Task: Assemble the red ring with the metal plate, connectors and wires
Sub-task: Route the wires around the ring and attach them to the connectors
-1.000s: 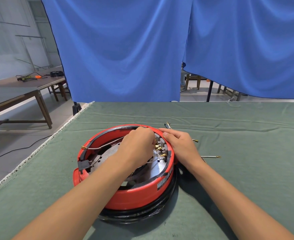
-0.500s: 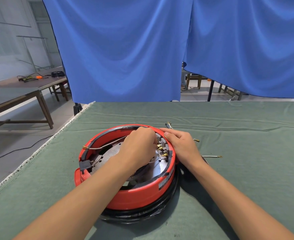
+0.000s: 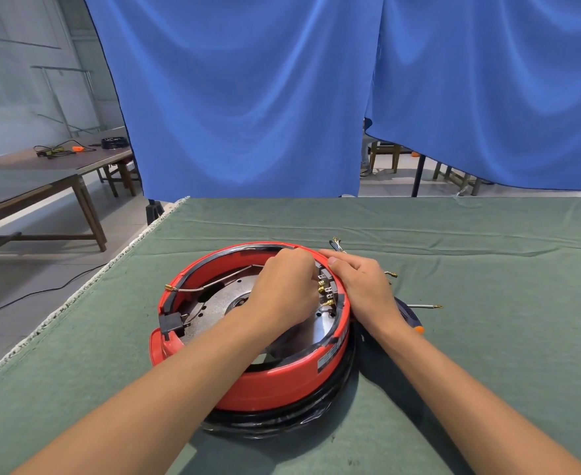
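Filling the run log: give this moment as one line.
left hand: inside red ring, fingers at brass connectors | right hand: on ring's rim | loose wires: on cloth

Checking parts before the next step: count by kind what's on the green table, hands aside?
Red ring: 1
Metal plate inside the ring: 1
Loose wires on the cloth: 3, far one, middle one, right one
Wire across the ring's inside: 1
Screwdriver, partly hidden by the right hand: 1
Total: 7
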`<state>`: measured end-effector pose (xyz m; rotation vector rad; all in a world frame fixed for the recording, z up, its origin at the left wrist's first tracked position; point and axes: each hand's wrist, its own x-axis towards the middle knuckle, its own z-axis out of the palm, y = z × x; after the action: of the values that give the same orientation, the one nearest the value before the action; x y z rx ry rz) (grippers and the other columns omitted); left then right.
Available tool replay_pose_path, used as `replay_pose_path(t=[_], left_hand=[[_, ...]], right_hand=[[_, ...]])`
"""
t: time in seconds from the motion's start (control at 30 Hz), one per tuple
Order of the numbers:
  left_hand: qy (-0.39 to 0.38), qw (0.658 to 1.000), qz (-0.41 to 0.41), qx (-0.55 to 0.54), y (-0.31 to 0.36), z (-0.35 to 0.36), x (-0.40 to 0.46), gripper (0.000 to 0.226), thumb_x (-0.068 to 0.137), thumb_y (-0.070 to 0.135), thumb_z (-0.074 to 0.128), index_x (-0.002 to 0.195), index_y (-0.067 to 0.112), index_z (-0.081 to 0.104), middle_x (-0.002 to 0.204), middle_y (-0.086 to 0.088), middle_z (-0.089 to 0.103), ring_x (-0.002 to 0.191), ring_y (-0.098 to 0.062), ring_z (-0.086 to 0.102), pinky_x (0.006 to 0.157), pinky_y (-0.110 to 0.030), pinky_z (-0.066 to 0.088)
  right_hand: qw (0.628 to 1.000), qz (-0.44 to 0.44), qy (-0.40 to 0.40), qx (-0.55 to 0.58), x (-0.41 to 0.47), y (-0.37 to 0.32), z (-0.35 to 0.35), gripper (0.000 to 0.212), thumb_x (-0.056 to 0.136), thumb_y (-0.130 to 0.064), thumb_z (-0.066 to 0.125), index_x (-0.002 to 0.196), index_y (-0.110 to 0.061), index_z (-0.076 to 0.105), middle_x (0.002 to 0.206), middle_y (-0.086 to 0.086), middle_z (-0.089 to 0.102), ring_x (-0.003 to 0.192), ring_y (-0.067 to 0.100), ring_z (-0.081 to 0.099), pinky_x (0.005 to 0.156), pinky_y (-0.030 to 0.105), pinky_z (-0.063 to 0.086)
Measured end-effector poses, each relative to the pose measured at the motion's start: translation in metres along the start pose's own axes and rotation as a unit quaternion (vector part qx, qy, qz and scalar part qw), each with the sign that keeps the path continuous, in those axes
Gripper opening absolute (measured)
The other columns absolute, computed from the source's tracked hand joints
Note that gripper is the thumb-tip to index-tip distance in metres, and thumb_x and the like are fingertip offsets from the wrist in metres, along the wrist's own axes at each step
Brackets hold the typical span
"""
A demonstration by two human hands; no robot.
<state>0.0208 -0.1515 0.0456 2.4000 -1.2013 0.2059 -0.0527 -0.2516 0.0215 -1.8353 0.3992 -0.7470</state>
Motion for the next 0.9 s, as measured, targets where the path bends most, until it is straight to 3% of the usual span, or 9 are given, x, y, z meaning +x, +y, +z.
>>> replay_pose_path(t=[0.3,0.43,0.57,0.67,0.73,0.8,0.9], left_hand=[[-0.002,0.998,-0.016,-0.054,-0.003,-0.002,-0.001,0.018,0.078,0.007,0.054,0.075,0.006,0.072,0.079,-0.014,0.070,0.081,-0.030,0.064,0.072,-0.040,0.052],[-0.007,0.998,-0.008,-0.059,-0.005,-0.004,-0.002,0.017,0.077,0.010,0.055,0.073,0.008,0.071,0.074,-0.011,0.070,0.076,-0.027,0.064,0.070,-0.040,0.053],[0.018,0.999,-0.006,-0.051,-0.005,-0.005,-0.007,0.019,0.079,0.019,0.054,0.071,0.012,0.070,0.073,-0.006,0.069,0.075,-0.028,0.063,0.068,-0.039,0.052],[0.070,0.996,0.005,-0.053,-0.004,-0.007,-0.007,0.018,0.082,0.022,0.053,0.077,0.014,0.067,0.077,-0.002,0.068,0.079,-0.027,0.061,0.067,-0.036,0.049],[0.086,0.993,0.038,-0.068,0.001,-0.006,-0.007,0.014,0.085,0.025,0.052,0.084,0.019,0.064,0.080,0.001,0.067,0.082,-0.025,0.060,0.064,-0.034,0.041],[0.070,0.992,0.084,-0.056,0.008,-0.004,-0.007,0.014,0.088,0.029,0.051,0.094,0.022,0.061,0.085,0.003,0.066,0.086,-0.025,0.058,0.063,-0.032,0.032],[0.037,0.993,0.110,-0.029,0.013,0.001,-0.005,0.017,0.092,0.032,0.048,0.103,0.025,0.057,0.092,0.004,0.066,0.091,-0.025,0.057,0.064,-0.032,0.032]], right_hand=[[1.000,0.007,-0.004,0.003,0.002,0.002,0.000,0.037,0.093,-0.012,0.048,0.086,-0.038,0.074,0.086,-0.012,0.075,0.090,0.012,0.069,0.088,0.040,0.054],[0.999,-0.004,0.007,-0.035,0.006,0.002,-0.005,0.023,0.091,-0.016,0.056,0.092,-0.026,0.076,0.081,-0.018,0.072,0.087,0.008,0.068,0.084,0.033,0.053],[0.997,0.018,0.040,-0.060,0.014,0.000,-0.023,0.020,0.088,-0.020,0.060,0.074,-0.020,0.075,0.077,-0.003,0.073,0.081,0.018,0.067,0.072,0.036,0.051],[0.991,0.039,0.063,-0.112,0.019,-0.001,-0.045,0.029,0.083,-0.010,0.058,0.062,-0.027,0.068,0.072,-0.008,0.071,0.075,0.014,0.063,0.072,0.032,0.049],[0.974,0.069,0.041,-0.214,0.020,0.001,-0.061,0.029,0.080,-0.006,0.057,0.063,-0.028,0.066,0.076,-0.007,0.072,0.077,0.014,0.063,0.074,0.029,0.050],[0.939,0.126,-0.032,-0.318,0.021,0.005,-0.073,0.025,0.080,-0.007,0.057,0.071,-0.029,0.065,0.088,-0.001,0.072,0.086,0.018,0.065,0.077,0.028,0.051],[0.887,0.181,-0.118,-0.407,0.021,0.008,-0.085,0.025,0.082,-0.008,0.055,0.075,-0.029,0.066,0.094,0.004,0.072,0.087,0.019,0.063,0.070,0.023,0.046]])
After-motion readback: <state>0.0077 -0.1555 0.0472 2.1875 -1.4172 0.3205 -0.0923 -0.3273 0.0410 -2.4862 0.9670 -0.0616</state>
